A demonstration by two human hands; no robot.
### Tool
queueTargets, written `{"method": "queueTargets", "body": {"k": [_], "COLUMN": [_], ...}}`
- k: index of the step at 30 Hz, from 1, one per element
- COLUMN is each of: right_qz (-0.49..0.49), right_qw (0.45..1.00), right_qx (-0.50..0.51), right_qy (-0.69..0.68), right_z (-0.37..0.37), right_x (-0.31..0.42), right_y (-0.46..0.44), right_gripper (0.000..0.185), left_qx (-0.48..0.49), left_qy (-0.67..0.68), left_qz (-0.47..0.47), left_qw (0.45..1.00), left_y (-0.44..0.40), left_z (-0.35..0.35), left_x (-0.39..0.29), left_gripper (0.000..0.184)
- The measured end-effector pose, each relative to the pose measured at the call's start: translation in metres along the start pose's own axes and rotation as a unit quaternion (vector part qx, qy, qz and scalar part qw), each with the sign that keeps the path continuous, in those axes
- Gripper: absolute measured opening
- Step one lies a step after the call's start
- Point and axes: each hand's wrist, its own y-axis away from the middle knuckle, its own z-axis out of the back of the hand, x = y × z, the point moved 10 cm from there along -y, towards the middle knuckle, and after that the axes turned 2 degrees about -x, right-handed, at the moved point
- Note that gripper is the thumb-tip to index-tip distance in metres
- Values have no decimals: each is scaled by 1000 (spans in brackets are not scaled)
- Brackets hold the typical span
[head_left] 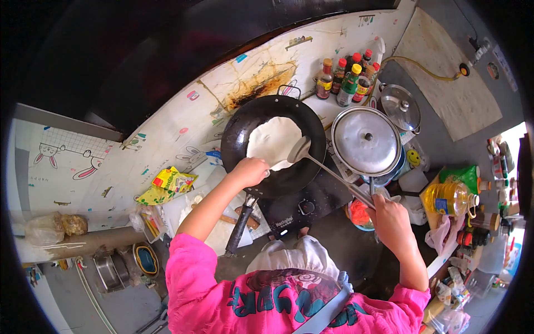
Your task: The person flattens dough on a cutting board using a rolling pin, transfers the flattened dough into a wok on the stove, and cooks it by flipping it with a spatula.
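Note:
A round, pale sheet of dough (272, 139) lies in the black wok (235, 131). My left hand (250, 171) is at the wok's near side, fingers closed in a pinch at the dough's lower edge. The fingertips are partly hidden. A metal ladle (339, 178) is gripped by its handle in my right hand (390, 221), to the right of the wok. Its bowl touches or hovers just over the dough's right edge; I cannot tell which. The wok's long dark handle (239, 227) points toward me, below my left hand.
A lidded silver pot (366, 140) stands right of the wok, with a glass-lidded pot (400, 108) behind. Several sauce bottles (349, 84) line the wall. An oil jug (453, 199) is at right. A yellow packet (174, 181) and cutting board (214, 228) are at left.

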Motion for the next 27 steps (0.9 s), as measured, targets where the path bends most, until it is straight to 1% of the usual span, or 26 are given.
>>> {"method": "queueTargets", "body": {"k": [1, 4, 7, 10, 11, 15, 19, 22, 25, 26, 27], "right_qz": [-3, 1, 21, 25, 31, 33, 43, 42, 80, 80, 78], "right_qw": [1000, 1000, 999, 999, 998, 996, 989, 984, 977, 979, 981], "right_qx": [2, 1, -9, -6, -12, -14, 13, 30, 20, 18, 17], "right_qy": [2, 18, 39, 44, 52, 87, 139, 172, 194, 185, 176], "right_z": [0, -1, -5, -11, -15, -11, 5, 15, 23, 27, 33], "right_x": [2, 9, 18, 26, 29, 38, 47, 52, 61, 65, 67], "right_y": [3, 13, 18, 17, 17, 19, 22, 22, 23, 23, 25], "right_gripper": [21, 22, 24, 23, 23, 23, 22, 19, 17, 17, 17], "left_qx": [-30, -64, -70, -124, -126, -124, -132, -83, -55, -53, -49], "left_qy": [-10, 6, 52, 99, 103, 107, 109, 100, 138, 116, 114], "left_qz": [0, -1, 44, 17, 14, 5, -6, 15, 2, -14, -6], "left_qw": [999, 998, 995, 987, 987, 987, 985, 991, 989, 992, 992], "left_y": [4, 15, 18, 12, 11, 11, 16, 19, 7, 0, -5], "left_z": [12, 24, 27, 32, 30, 28, 29, 25, 0, -6, -4], "left_x": [-2, 0, 4, 4, 5, 4, 7, 9, 11, 10, 9], "left_gripper": [18, 18, 17, 17, 18, 19, 19, 24, 31, 36, 36]}}
